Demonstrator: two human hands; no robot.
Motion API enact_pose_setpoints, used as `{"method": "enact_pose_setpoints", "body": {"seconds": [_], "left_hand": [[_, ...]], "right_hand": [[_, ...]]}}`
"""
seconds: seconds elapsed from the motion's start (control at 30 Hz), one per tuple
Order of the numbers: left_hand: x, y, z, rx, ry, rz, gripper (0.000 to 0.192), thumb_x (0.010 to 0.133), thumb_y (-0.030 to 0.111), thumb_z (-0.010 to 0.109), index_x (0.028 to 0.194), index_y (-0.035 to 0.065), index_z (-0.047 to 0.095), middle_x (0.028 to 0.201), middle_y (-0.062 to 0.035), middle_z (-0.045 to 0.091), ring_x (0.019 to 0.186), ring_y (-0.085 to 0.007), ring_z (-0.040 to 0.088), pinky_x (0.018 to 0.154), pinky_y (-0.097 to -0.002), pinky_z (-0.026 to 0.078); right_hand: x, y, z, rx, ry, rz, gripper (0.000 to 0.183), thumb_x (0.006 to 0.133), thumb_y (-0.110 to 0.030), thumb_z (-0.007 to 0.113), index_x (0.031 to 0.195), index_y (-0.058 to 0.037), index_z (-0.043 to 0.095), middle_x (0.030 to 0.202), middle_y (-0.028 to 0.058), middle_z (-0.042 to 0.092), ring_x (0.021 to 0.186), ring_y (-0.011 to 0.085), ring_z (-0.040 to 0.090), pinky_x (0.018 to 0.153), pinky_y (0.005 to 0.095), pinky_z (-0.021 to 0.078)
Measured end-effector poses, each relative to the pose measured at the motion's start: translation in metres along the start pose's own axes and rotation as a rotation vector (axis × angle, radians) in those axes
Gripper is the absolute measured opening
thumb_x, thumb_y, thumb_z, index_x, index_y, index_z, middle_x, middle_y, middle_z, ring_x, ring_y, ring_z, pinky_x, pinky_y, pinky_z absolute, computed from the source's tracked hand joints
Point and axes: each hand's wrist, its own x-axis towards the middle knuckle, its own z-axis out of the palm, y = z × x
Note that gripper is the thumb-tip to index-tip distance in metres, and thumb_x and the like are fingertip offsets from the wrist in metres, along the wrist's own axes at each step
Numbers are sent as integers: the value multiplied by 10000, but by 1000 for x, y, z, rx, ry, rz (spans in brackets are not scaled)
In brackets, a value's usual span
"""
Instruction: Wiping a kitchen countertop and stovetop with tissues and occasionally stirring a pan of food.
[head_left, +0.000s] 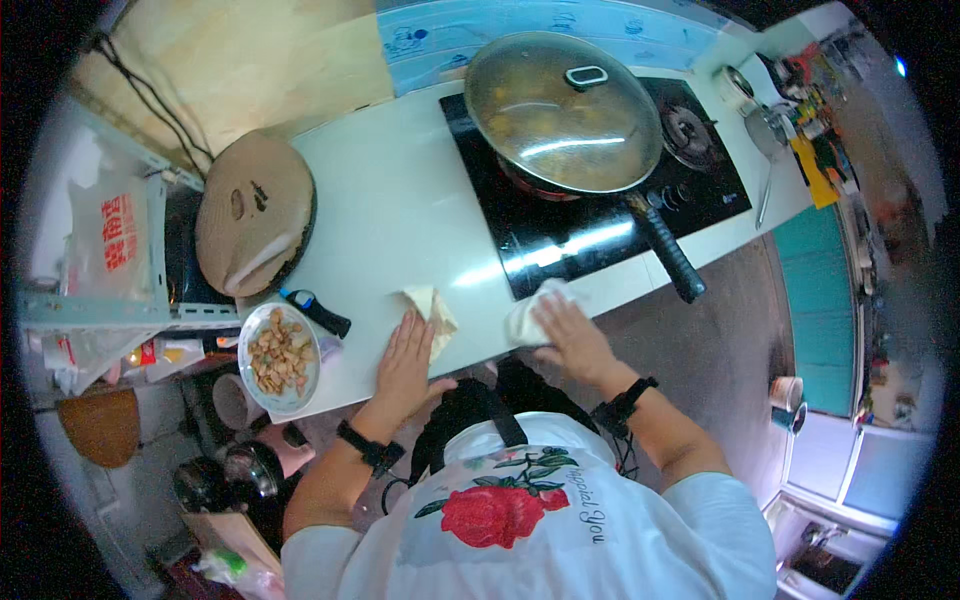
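Observation:
My left hand (403, 364) lies palm down and flat at the front of the white countertop (390, 210). Its fingertips touch a folded cream-coloured cloth or paper (441, 319). To the right, my right hand (576, 337) presses a crumpled white cloth (527, 321) against the counter beside the front corner of the black glass cooktop (547, 251). The right fingers are slightly blurred. Left of my left hand stands a bowl (251, 375) of small brown food pieces (281, 352). A black-handled tool with a blue part (319, 311) lies just behind the bowl.
A large lidded pan (562, 112) sits on the cooktop, its black handle (671, 255) jutting past the front edge. A round wooden chopping board (255, 217) leans at the left by a metal shelf (127, 315). A ladle (765, 165) lies at the far right.

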Motion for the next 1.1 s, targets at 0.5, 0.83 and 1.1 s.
{"method": "enact_pose_setpoints", "body": {"seconds": [0.5, 0.83, 1.1], "left_hand": [[25, 19, 8, -27, 7, -99, 931, 670, 364, 740, 1348, -75, 276, 1387, -295, 276, 1331, -428, 196, 1109, -462, 154], [38, 62, 17, 82, -83, -254, 859, 784, 237, 658, 1370, -125, 145, 1421, -336, 142, 1351, -445, 93, 1113, -475, 93], [69, 134, 79, 126, 84, -471, 671, 864, 133, 521, 1379, -106, 163, 1419, -345, 154, 1339, -463, 130, 1107, -464, 130]], "right_hand": [[-25, -11, 35, 123, 161, -17, 772, 803, -390, 621, 1402, -66, 257, 1481, 147, 195, 1373, 354, 138, 1115, 444, 161], [-76, 177, -18, -32, 410, 405, 608, 877, -348, 526, 1382, -78, 319, 1447, 158, 281, 1339, 334, 257, 1103, 432, 196], [-127, 415, -67, -111, 641, 683, 471, 913, -226, 417, 1349, -52, 373, 1419, 159, 334, 1303, 345, 310, 1094, 425, 216]]}}
